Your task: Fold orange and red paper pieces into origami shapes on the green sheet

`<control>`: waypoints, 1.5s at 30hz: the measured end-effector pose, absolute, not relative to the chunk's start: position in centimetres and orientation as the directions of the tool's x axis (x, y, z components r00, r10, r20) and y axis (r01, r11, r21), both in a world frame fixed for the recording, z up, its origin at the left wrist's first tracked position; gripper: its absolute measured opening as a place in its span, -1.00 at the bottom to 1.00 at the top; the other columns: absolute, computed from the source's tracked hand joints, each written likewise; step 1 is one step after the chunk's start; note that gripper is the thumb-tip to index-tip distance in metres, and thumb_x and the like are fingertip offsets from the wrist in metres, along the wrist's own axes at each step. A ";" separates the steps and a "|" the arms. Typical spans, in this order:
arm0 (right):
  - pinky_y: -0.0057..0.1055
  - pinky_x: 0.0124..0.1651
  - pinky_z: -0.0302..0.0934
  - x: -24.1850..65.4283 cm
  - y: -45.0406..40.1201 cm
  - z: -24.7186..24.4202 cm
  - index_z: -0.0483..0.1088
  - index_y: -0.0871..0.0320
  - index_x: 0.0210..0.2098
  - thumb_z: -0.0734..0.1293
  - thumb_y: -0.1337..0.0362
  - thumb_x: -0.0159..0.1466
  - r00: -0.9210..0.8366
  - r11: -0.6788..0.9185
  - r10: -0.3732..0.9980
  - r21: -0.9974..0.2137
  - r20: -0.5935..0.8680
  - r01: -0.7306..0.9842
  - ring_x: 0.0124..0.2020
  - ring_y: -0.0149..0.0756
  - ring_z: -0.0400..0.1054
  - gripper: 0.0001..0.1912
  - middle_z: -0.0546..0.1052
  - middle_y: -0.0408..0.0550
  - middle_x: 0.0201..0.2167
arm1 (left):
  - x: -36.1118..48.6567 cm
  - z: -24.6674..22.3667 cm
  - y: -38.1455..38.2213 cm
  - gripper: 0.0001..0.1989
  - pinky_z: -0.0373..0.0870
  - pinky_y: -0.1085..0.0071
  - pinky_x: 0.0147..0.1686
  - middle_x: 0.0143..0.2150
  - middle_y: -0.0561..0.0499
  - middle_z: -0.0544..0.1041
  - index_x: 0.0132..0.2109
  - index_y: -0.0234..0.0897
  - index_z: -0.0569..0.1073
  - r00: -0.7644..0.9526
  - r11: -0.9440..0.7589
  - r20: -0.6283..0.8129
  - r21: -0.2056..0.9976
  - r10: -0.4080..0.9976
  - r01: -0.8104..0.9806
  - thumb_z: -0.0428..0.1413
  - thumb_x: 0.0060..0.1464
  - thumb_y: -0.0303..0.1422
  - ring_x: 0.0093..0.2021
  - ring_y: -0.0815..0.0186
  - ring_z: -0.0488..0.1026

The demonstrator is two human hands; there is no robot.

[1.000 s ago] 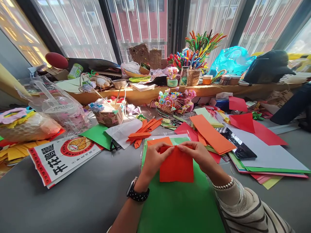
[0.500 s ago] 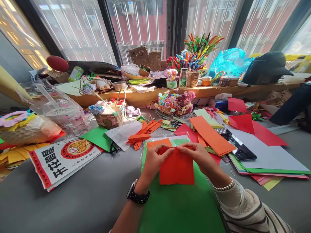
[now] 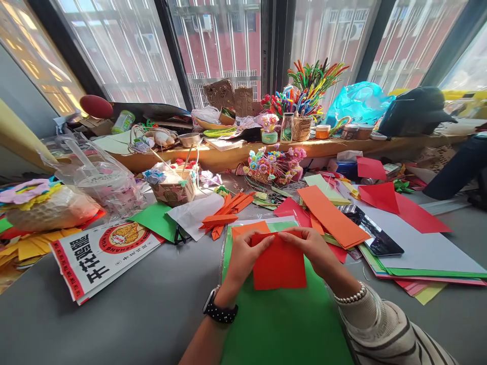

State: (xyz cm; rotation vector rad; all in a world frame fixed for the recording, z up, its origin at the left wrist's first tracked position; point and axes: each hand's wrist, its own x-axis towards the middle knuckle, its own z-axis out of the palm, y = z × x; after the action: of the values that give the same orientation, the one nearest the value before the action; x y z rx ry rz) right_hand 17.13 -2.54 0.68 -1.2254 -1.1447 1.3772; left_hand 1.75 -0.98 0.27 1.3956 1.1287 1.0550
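Both hands pinch the top edge of a red-orange sheet of paper (image 3: 279,266), thumbs toward me. My left hand (image 3: 245,253) grips it near its upper left, and my right hand (image 3: 310,246) grips just right of the middle. The fingers behind the sheet are partly hidden. Beneath lies a green sheet (image 3: 281,324) in a clear sleeve. Another orange piece of paper (image 3: 249,229) rests on it behind my left hand. Several folded orange paper strips (image 3: 226,210) lie beyond, to the left. A stack of orange paper (image 3: 331,215) sits beyond my right hand.
At right a black phone (image 3: 375,235) lies on a pile of coloured paper (image 3: 426,248). A printed paper bag (image 3: 108,256) is at left. A box with craft flowers (image 3: 173,190) and a bunch of small flowers (image 3: 272,165) stand at the back, before a crowded ledge (image 3: 224,159).
The view has shifted slightly, so the whole scene sits a little lower and to the right. Both hands keep their hold on the paper, whose top edge now tilts a bit more toward me.
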 end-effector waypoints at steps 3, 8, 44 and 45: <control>-0.46 -0.48 0.21 17.1 -2.5 0.6 0.43 0.24 -0.42 0.35 0.05 -0.07 -0.067 -0.179 0.982 -0.981 -0.174 -0.079 -0.44 -0.25 0.38 -0.64 0.52 -0.01 -0.45 | 1.9 0.1 -0.9 -0.73 0.23 0.56 -0.61 -0.56 0.07 0.40 -0.47 -0.35 0.37 0.191 0.057 -0.053 0.998 0.980 -0.018 0.14 -0.22 -0.19 -0.56 0.40 0.35; -0.45 -0.53 0.21 17.1 -2.4 0.4 0.42 0.25 -0.39 0.32 0.02 -0.04 -0.024 -0.147 0.988 -0.986 -0.150 0.078 -0.45 -0.22 0.39 -0.60 0.52 0.02 -0.46 | 2.0 -0.1 -0.8 -0.73 0.23 0.54 -0.61 -0.56 0.06 0.41 -0.48 -0.33 0.37 0.192 0.008 -0.022 0.997 0.981 0.074 0.12 -0.20 -0.18 -0.54 0.38 0.35; -0.44 -0.42 0.19 16.5 -3.3 1.5 0.42 0.16 -0.44 0.21 0.08 0.09 0.098 0.169 0.969 -0.900 0.225 0.401 -0.41 -0.25 0.36 -0.71 0.51 -0.05 -0.45 | 2.7 0.2 -1.6 -0.84 0.28 0.49 -0.41 -0.49 0.05 0.49 -0.44 -0.27 0.44 0.109 -0.383 0.370 0.848 0.923 0.365 0.04 -0.06 -0.28 -0.45 0.36 0.38; -0.43 -0.41 0.19 16.5 -3.3 1.5 0.42 0.16 -0.45 0.22 0.09 0.09 0.108 0.185 0.961 -0.885 0.253 0.426 -0.41 -0.25 0.36 -0.73 0.51 -0.05 -0.45 | 2.7 0.3 -1.6 -0.84 0.29 0.48 -0.40 -0.45 0.04 0.50 -0.41 -0.27 0.45 0.111 -0.377 0.362 0.858 0.926 0.349 0.04 -0.06 -0.28 -0.43 0.34 0.40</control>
State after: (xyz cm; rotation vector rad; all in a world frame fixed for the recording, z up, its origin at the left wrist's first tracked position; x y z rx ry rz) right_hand 16.46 -3.30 1.48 -1.4005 -1.4804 0.6878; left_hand 2.69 -1.56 0.25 1.8028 1.2405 1.2581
